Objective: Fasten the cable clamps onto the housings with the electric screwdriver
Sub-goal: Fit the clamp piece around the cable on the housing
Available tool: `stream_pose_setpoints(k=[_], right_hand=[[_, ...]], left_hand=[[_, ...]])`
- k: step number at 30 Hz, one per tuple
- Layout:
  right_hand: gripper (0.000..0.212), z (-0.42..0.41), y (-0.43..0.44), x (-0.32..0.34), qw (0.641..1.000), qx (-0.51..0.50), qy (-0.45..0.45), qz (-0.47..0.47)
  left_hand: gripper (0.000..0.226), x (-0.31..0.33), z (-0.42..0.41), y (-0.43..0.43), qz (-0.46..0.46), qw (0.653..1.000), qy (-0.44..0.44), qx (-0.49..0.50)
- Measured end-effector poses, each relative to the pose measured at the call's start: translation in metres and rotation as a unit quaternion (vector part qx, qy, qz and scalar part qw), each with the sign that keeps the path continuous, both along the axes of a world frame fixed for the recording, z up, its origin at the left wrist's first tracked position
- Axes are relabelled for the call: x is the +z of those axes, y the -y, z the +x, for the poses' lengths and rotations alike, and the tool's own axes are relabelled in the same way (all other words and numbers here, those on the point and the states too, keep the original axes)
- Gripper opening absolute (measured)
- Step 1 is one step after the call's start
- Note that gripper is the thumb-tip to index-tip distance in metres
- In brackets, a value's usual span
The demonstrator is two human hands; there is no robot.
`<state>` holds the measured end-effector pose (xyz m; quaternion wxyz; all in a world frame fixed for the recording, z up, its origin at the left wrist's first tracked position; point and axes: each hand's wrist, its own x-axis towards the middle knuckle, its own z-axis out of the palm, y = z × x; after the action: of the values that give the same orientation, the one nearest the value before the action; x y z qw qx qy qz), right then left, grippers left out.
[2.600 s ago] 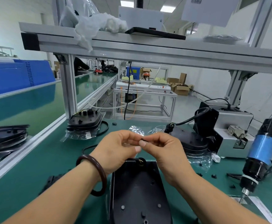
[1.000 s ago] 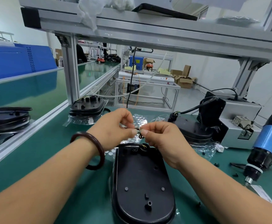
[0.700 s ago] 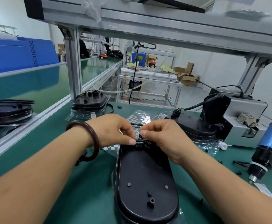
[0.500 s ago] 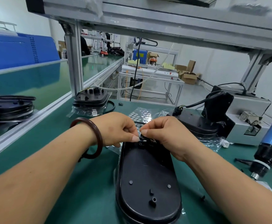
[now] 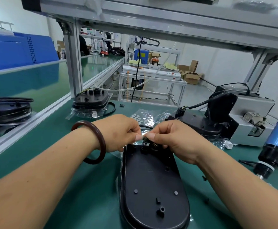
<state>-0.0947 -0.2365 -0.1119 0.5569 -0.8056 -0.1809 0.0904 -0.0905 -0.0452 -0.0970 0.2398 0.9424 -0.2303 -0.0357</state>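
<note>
A black oval housing [image 5: 151, 184] lies flat on the green bench in front of me. At its far end my left hand [image 5: 118, 132] and my right hand [image 5: 176, 139] meet, thumbs tip to tip, pinching a small black cable clamp [image 5: 145, 139] just above the housing's edge. A thin black cable [image 5: 145, 126] runs out behind my fingers. The electric screwdriver [image 5: 277, 144], blue and black, hangs at the right edge, bit pointing down, apart from both hands.
Another black housing [image 5: 199, 123] with a cable sits behind my right hand, before a grey screw feeder [image 5: 252, 116]. A bagged housing [image 5: 90, 101] lies at back left by the aluminium post [image 5: 73, 60]. Stacked housings [image 5: 7, 109] sit far left. Small black parts [image 5: 204, 178] dot the mat.
Both hands came down from mid-air to the far end of the housing, still pinching the small clamp. The view has tilted down and moved closer.
</note>
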Motion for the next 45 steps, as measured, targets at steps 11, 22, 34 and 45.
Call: stream_pose_setpoints(k=[11, 22, 34, 45], right_hand=[[0.017, -0.003, -0.001, -0.005, 0.998, -0.043, 0.026, -0.034], [0.008, -0.011, 0.097, 0.048, 0.967, -0.128, 0.001, -0.22], [0.007, -0.02, 0.111, 0.021, 0.892, -0.045, -0.026, -0.45], [0.01, -0.017, 0.106, 0.015, 0.915, -0.05, 0.062, -0.396]], left_hand=[[0.045, 0.001, -0.006, 0.003, -0.038, 0.996, -0.039, -0.067], [0.026, -0.005, -0.005, 0.004, -0.058, 0.996, 0.006, -0.061], [0.026, -0.009, 0.002, -0.001, -0.094, 0.994, -0.013, -0.052], [0.037, -0.003, -0.001, -0.001, -0.064, 0.996, -0.015, -0.063]])
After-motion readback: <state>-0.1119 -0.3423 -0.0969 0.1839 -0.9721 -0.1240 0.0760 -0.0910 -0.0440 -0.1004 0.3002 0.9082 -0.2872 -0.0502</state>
